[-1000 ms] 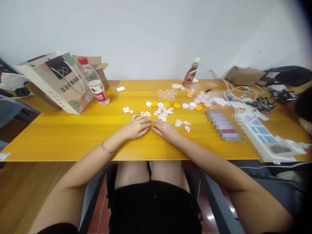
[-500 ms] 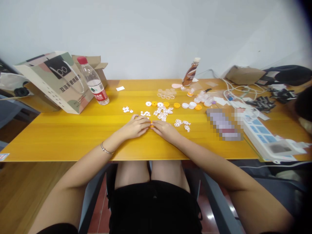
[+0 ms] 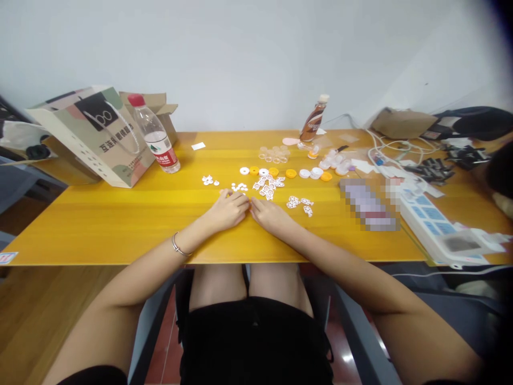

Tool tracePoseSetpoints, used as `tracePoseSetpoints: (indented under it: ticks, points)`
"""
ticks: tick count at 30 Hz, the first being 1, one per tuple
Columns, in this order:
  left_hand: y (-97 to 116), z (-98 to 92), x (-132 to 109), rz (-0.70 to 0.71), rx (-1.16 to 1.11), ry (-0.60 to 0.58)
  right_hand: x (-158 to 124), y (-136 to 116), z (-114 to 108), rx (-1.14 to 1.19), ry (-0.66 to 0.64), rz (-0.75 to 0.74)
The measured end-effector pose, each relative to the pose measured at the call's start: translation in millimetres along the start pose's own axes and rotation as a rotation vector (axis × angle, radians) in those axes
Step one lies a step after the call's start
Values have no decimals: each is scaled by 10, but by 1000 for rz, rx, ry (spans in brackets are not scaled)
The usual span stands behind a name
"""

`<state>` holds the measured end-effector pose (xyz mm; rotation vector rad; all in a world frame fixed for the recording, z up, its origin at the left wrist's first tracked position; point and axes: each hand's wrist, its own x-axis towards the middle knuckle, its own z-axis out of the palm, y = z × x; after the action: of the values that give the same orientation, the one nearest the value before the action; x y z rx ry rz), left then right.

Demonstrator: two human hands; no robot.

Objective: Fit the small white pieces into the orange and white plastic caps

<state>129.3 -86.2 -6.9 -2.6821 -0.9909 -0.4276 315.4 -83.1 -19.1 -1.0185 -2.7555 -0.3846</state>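
My left hand (image 3: 230,210) and my right hand (image 3: 269,215) meet fingertip to fingertip over the front middle of the wooden table (image 3: 120,224). Both have their fingers curled and closed. Whatever sits between them is hidden by the fingers. Just beyond my left hand lie several small white round pieces (image 3: 239,186). A pile of white openwork plastic pieces (image 3: 267,187) is past my right hand, with a smaller group of the same kind (image 3: 307,210) to its right. Further left rests a cluster of small white parts (image 3: 207,180).
Behind the piles runs a row of white and orange round caps (image 3: 273,171), with clear plastic cups (image 3: 274,155) beyond. A water bottle (image 3: 158,141) and paper bag (image 3: 116,144) stand left. A brown drink bottle (image 3: 315,120), blurred object (image 3: 368,206) and white organizer box (image 3: 435,222) are right.
My left hand has turned and its wrist has shifted slightly right. My right fingers have curled in more. An orange bit seen between the fingertips earlier is now hidden.
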Motion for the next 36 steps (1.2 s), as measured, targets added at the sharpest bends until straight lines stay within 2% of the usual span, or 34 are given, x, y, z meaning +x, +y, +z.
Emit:
tracePoseSetpoints:
  ticks: [4, 7, 10, 14, 17, 19, 23, 25, 29, 32, 36]
  points:
    - [-30, 68, 89, -244, -237, 57, 0, -1, -7, 69, 11, 41]
    - [-91, 119, 143, -339, -409, 66, -7, -1, 15, 147, 55, 66]
    - [-133, 145, 162, -328, -497, 64, -13, 8, 57, 221, 104, 78]
    - [-131, 137, 143, -271, -430, 82, -10, 53, 100, 382, 197, 90]
    - [-124, 115, 114, -249, -375, 147, 5, 102, 116, 602, 338, 173]
    - [-123, 100, 93, -250, -358, 212, 23, 127, 126, 828, 396, 267]
    - [-97, 78, 71, -230, -353, 287, 64, 153, 145, 1412, 245, 362]
    - [-84, 74, 75, -215, -366, 299, 80, 161, 145, 1571, 181, 391]
    - [-173, 89, 73, -241, -405, 295, 92, 180, 121, 1638, 182, 474]
    - [-349, 112, 21, -344, -387, 264, 90, 189, 98, 1604, 194, 557]
    - [-510, 135, -59, -422, -271, 126, 88, 192, 93, 1553, 224, 591]
